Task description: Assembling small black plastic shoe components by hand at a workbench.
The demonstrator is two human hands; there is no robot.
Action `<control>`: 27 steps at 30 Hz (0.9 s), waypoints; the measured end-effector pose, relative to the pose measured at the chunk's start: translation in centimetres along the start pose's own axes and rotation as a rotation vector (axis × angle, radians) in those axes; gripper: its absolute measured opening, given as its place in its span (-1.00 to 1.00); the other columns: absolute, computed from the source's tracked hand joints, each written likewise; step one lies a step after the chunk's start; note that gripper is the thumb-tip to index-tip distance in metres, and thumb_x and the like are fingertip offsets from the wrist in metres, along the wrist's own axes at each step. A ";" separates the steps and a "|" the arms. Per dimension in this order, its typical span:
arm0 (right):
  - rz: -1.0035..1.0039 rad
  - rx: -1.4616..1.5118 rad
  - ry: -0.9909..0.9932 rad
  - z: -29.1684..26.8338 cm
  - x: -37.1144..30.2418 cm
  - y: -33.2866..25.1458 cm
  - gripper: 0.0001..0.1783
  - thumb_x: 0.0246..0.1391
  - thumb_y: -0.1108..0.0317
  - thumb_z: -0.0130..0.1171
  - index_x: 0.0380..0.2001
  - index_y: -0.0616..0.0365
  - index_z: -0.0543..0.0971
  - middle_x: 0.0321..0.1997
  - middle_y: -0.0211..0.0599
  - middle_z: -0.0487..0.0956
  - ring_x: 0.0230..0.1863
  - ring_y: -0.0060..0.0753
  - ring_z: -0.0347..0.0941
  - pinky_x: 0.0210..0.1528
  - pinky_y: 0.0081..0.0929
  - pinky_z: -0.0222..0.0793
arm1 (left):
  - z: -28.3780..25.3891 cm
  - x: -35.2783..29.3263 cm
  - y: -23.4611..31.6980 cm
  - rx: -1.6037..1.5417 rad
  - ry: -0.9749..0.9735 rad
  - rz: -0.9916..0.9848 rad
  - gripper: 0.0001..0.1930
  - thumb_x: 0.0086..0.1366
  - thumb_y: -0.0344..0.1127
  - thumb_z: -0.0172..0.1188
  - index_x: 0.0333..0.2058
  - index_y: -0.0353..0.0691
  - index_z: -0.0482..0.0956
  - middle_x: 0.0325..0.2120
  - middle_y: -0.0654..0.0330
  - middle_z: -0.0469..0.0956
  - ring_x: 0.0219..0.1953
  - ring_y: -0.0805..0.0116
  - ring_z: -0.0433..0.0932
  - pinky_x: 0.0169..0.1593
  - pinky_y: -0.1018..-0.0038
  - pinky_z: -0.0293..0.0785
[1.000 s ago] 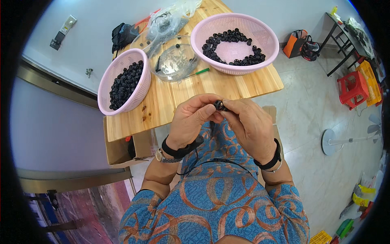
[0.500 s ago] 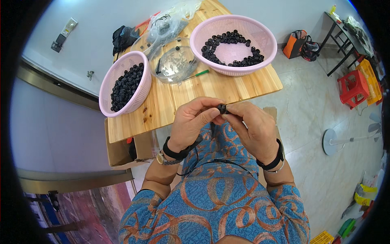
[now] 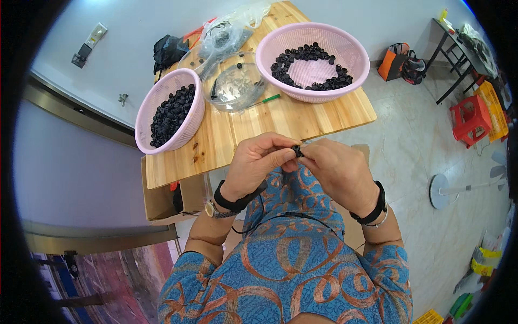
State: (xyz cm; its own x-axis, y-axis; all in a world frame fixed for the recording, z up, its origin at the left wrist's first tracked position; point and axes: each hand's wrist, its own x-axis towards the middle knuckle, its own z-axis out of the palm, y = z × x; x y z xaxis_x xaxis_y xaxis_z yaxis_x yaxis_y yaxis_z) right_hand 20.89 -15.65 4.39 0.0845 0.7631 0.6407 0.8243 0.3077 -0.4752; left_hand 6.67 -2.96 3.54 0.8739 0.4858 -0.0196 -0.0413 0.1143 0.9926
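Just beyond my lap, at the near edge of the wooden table, I hold a small round black plastic part [image 3: 297, 151]. My left hand [image 3: 253, 164] pinches it between thumb and fingers. My right hand [image 3: 342, 173] is closed with its fingertips pressed to the part's right side; anything smaller between those fingertips is hidden. Many similar black parts [image 3: 171, 116] fill the left pink basket [image 3: 195, 121]. More black parts [image 3: 339, 81] lie in a ring in the right pink basket [image 3: 353, 48]. Between the baskets, a clear round tray [image 3: 237, 103] holds small translucent pieces.
A green-handled tool [image 3: 271, 98] lies by the tray on the wooden table [image 3: 232, 135]. Plastic bags [image 3: 224, 35] sit at the far left. Under the table stands a cardboard box [image 3: 162, 205]. A red stool [image 3: 470, 120] and a fan [image 3: 440, 190] stand on the right.
My right hand has turned and shifted slightly right and down, its wrist further out. The black part stays in my left fingers, a little lower. The whole view has shifted slightly.
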 end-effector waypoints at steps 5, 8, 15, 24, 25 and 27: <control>0.112 0.160 -0.030 -0.3 0.3 0.1 -0.86 -0.13 0.50 0.15 -0.41 0.19 0.47 -0.52 -0.20 0.45 -0.50 -0.12 0.43 -0.50 -0.36 0.33 | 0.0 -0.2 0.0 0.038 -0.001 0.037 -0.82 0.20 -0.45 0.09 -0.23 -0.41 0.47 -0.44 0.18 0.54 -0.43 0.54 0.51 -0.32 0.65 0.48; 0.264 0.311 -0.004 -0.2 0.3 -0.1 -0.89 -0.12 0.48 0.18 -0.43 0.20 0.50 -0.52 -0.20 0.48 -0.50 -0.13 0.45 -0.50 -0.42 0.34 | 0.1 -0.2 0.1 0.056 -0.014 0.038 -0.82 0.20 -0.46 0.10 -0.22 -0.39 0.47 -0.45 0.18 0.54 -0.44 0.54 0.52 -0.32 0.65 0.47; 0.334 0.464 0.050 0.4 0.6 0.5 -0.84 -0.14 0.48 0.23 -0.40 0.23 0.54 -0.56 -0.27 0.49 -0.56 -0.44 0.45 -0.54 -0.57 0.31 | 0.3 0.0 -1.4 -0.274 0.061 0.029 -0.80 0.19 -0.48 0.10 -0.19 -0.37 0.45 -0.41 0.16 0.53 -0.42 0.49 0.53 -0.32 0.61 0.49; 0.424 0.561 0.059 0.7 0.4 0.4 -0.86 -0.08 0.48 0.21 -0.40 0.29 0.53 -0.55 -0.29 0.54 -0.59 -0.61 0.45 -0.57 -0.70 0.32 | 0.4 -0.5 -1.4 -0.278 0.073 0.064 -0.76 0.18 -0.50 0.08 -0.16 -0.41 0.40 -0.35 0.06 0.52 -0.36 0.38 0.55 -0.26 0.55 0.53; 0.482 0.552 0.013 0.6 0.4 0.2 -0.86 -0.09 0.49 0.21 -0.40 0.30 0.53 -0.53 -0.28 0.54 -0.56 -0.60 0.47 -0.54 -0.70 0.35 | 0.3 -0.6 -1.5 -0.291 0.068 0.060 -0.76 0.18 -0.49 0.09 -0.16 -0.41 0.39 -0.34 0.06 0.52 -0.36 0.38 0.55 -0.26 0.55 0.53; 0.452 0.551 0.033 0.6 0.4 0.0 -0.85 -0.09 0.50 0.21 -0.39 0.30 0.53 -0.53 -0.27 0.55 -0.55 -0.60 0.48 -0.53 -0.69 0.36 | 0.2 -0.7 -1.7 -0.291 0.061 0.053 -0.76 0.18 -0.49 0.09 -0.15 -0.41 0.39 -0.34 0.06 0.52 -0.36 0.39 0.55 -0.27 0.56 0.53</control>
State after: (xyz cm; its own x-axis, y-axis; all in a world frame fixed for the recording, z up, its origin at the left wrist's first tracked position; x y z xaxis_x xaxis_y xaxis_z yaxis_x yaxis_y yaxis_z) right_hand 20.61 -15.05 4.27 0.3757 0.8688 0.3226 0.3024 0.2141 -0.9288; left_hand 6.29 -3.68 1.94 0.8365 0.5477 0.0151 -0.2308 0.3271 0.9164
